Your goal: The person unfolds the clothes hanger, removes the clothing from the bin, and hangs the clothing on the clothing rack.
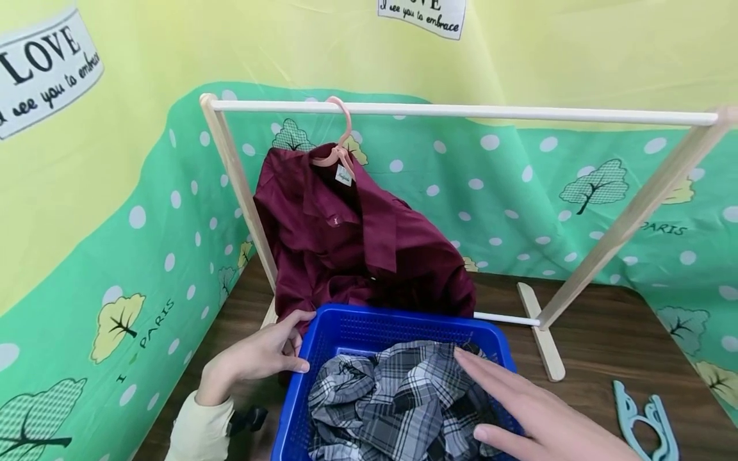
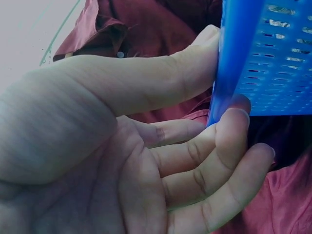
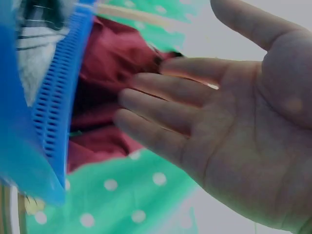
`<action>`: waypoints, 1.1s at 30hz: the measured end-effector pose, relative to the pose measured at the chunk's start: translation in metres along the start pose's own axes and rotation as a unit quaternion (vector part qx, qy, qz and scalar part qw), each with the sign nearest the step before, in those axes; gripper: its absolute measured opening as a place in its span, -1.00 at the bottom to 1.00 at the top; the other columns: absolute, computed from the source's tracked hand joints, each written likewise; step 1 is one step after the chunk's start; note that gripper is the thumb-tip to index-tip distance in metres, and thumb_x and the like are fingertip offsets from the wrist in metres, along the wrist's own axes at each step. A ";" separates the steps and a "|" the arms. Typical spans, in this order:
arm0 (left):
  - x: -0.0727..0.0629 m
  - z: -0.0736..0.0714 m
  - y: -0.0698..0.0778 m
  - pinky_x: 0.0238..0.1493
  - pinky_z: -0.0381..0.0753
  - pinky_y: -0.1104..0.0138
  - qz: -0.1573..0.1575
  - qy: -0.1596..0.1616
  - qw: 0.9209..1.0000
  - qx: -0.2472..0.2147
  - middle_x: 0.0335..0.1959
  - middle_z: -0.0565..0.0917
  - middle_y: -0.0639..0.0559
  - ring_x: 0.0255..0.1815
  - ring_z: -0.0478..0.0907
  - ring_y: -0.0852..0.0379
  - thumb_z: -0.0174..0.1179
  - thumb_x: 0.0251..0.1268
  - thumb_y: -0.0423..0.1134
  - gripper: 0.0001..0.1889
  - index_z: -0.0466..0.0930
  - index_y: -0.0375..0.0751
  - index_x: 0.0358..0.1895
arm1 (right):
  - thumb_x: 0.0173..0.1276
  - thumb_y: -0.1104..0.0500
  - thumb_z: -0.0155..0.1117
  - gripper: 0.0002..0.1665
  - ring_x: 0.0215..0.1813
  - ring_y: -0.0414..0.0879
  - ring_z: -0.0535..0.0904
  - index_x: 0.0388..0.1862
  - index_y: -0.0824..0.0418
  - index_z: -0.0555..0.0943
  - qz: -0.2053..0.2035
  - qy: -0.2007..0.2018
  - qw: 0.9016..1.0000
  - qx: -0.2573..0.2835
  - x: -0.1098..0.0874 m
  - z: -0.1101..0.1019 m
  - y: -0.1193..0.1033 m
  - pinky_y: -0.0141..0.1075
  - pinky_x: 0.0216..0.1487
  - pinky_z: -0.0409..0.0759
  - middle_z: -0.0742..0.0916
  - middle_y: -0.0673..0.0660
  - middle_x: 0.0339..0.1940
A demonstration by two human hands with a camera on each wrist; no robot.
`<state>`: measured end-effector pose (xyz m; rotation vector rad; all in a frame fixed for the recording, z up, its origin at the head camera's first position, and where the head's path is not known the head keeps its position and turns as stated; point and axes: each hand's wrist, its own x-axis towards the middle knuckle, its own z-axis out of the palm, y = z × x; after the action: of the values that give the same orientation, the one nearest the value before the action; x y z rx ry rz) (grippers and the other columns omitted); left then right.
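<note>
A blue plastic basket [image 1: 398,325] with perforated walls holds a crumpled grey-and-black plaid garment [image 1: 398,397]. At its back left corner my left hand [image 1: 259,352] grips the basket; the left wrist view has the thumb against the blue edge and the fingers curled at it. My right hand [image 1: 542,410] is held with fingers extended over the basket's right side, and nothing is in its palm in the right wrist view. Behind the basket, a maroon collared shirt [image 1: 323,224] hangs askew on a pink hanger [image 1: 344,128], its lower part hidden by the basket.
The hanger hooks over the white rail [image 1: 490,113] of a wooden rack, whose right foot [image 1: 544,339] stands on the dark wooden table [image 1: 594,320]. A light blue folding hanger [image 1: 648,426] lies at the front right. Printed fabric covers the walls behind.
</note>
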<state>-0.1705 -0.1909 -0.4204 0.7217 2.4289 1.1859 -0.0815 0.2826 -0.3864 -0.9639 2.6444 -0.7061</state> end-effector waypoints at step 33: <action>-0.004 -0.010 -0.012 -0.20 0.57 0.35 -0.024 -0.026 0.994 -0.103 -0.29 0.56 0.00 -0.23 0.54 0.06 0.54 0.40 -0.37 -0.17 0.21 -0.25 0.57 | 0.71 0.07 0.34 -0.29 0.34 -0.23 0.69 0.71 0.22 0.43 0.154 0.021 0.987 -0.027 -0.067 -0.063 0.069 -0.40 -0.09 0.68 0.62 0.45 0.52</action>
<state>-0.1752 -0.2056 -0.4235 0.6193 2.2281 1.3557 -0.0922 0.3950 -0.3644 -0.5362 2.7737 -0.5887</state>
